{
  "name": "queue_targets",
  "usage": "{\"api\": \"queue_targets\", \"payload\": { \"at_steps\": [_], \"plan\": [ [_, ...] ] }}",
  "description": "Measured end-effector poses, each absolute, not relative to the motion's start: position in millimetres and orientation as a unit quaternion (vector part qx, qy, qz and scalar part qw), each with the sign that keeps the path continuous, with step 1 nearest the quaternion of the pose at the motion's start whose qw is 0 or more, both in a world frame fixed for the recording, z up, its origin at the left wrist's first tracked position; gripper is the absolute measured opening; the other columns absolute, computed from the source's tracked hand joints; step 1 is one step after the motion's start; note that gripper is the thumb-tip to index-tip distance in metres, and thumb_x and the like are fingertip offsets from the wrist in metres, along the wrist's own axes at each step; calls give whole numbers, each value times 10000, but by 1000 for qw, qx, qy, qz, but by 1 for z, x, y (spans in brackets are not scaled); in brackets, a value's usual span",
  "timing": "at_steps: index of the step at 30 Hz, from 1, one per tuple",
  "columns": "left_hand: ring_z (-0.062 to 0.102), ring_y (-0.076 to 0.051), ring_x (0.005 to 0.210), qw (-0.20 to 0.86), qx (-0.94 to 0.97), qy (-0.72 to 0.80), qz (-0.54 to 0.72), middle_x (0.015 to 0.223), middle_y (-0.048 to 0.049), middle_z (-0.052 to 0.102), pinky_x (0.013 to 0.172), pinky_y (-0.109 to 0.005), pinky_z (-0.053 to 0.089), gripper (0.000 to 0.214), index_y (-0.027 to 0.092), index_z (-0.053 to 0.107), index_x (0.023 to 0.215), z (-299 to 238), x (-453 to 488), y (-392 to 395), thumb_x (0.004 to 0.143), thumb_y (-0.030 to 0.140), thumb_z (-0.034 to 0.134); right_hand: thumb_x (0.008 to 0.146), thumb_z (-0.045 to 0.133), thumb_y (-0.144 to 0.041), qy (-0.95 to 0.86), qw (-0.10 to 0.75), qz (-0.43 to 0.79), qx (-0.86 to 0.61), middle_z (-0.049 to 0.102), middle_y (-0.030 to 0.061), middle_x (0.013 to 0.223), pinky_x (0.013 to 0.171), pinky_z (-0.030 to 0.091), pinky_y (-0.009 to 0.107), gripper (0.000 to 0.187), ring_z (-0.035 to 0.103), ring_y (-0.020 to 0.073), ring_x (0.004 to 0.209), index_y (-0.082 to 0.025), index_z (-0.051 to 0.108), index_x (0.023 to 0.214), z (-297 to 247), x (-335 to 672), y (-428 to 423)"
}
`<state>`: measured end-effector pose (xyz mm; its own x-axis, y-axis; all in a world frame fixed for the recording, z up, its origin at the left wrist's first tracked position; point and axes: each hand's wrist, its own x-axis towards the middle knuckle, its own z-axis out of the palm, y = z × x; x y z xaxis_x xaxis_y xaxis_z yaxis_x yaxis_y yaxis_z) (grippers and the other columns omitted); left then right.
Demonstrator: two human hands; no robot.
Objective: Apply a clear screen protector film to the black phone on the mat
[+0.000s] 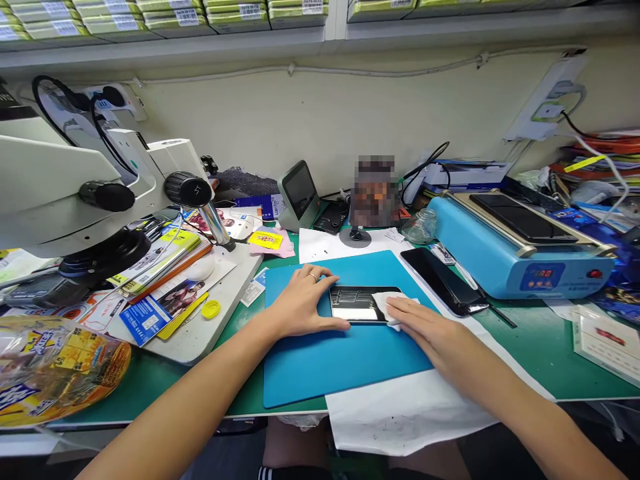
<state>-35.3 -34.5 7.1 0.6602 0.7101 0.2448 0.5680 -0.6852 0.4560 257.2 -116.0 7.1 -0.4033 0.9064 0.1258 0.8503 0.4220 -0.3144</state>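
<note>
**Work piece.** A phone (pixel 357 305) lies flat on the blue mat (pixel 345 360) near the middle of the tabletop (pixel 540 347), long side across the person.

**Left hand** (pixel 303 303). It grasps the phone's left end, with the fingers over the far edge and the thumb along the near edge. It pins the phone to the mat.

**Right hand** (pixel 425 327). It is flat, with the fingers stretched out and not clenched. It presses a white wipe (pixel 387 303) onto the phone's right end.

**Progress, as judged.** Wiping is in hand. The wipe covers only the right end, and the middle and left of the upper face are bare and show glare. I cannot tell whether that part is already clean, or whether any smear is left. Nothing shows the phone lifted or turned over.

**Surroundings.**
- A second, dark phone (pixel 443 280) lies just right of the mat on a white sheet (pixel 410 413), untouched.
- A blue heater unit (pixel 515 257) stands beyond it with its display lit.
- A microscope (pixel 60 193) stands at the left, well apart from both hands.
- A snack bag (pixel 50 367) lies at the near left edge.
</note>
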Motion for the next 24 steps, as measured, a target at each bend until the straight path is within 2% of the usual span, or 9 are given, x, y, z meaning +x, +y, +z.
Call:
{"api": "queue_targets", "payload": {
  "at_steps": [4,8,12,14,18,21,24],
  "plan": [
    [480,-362,1205,164,894,366,199,1287,-112,575,1046,-526,403,733,231,620,1315,4,-31,-35,781,718,738,1012,303,-355,-834,164,56,-524,708,67,1286,999,561,477,465,677,268,1160,-254,726,1176,13,281,-101],
    [505,-346,1156,154,897,362,201,1227,-105,597,1023,-494,410,695,213,668,1249,6,-33,-31,760,695,775,997,340,-428,-820,167,36,-545,747,122,1132,911,581,516,463,702,307,1043,-218,745,1073,22,297,-78],
    [523,-337,1136,146,905,346,200,1184,-96,613,1042,-491,374,668,213,695,1190,11,-38,-28,732,687,800,978,405,-500,-828,165,31,-535,718,156,1209,971,514,597,485,627,376,1174,-182,737,1131,36,281,-66],
    [534,-329,1126,144,908,340,199,1166,-88,618,1053,-485,356,647,215,697,1174,12,-40,-27,724,664,818,986,423,-504,-845,164,43,-508,698,142,1250,1028,475,575,474,575,364,1248,-185,716,1181,41,256,-66],
    [541,-319,1111,146,909,338,196,1146,-71,618,1030,-470,370,596,233,682,1142,14,-44,-25,702,593,860,1001,458,-426,-890,147,103,-419,693,77,1226,927,538,415,348,614,261,1155,-252,704,1176,43,198,-58],
    [538,-309,1094,151,908,341,193,1124,-65,609,1006,-455,394,553,229,655,1088,15,-45,-25,692,544,878,991,435,-283,-901,152,130,-384,693,94,1116,833,547,403,300,625,252,1052,-232,719,1071,40,171,-40],
    [531,-309,1082,161,903,349,190,1116,-66,595,971,-452,425,530,229,611,1049,14,-46,-24,697,523,876,962,410,-188,-899,177,145,-374,676,102,1014,831,530,418,309,612,251,988,-210,717,936,34,162,-22]
  ]
}}
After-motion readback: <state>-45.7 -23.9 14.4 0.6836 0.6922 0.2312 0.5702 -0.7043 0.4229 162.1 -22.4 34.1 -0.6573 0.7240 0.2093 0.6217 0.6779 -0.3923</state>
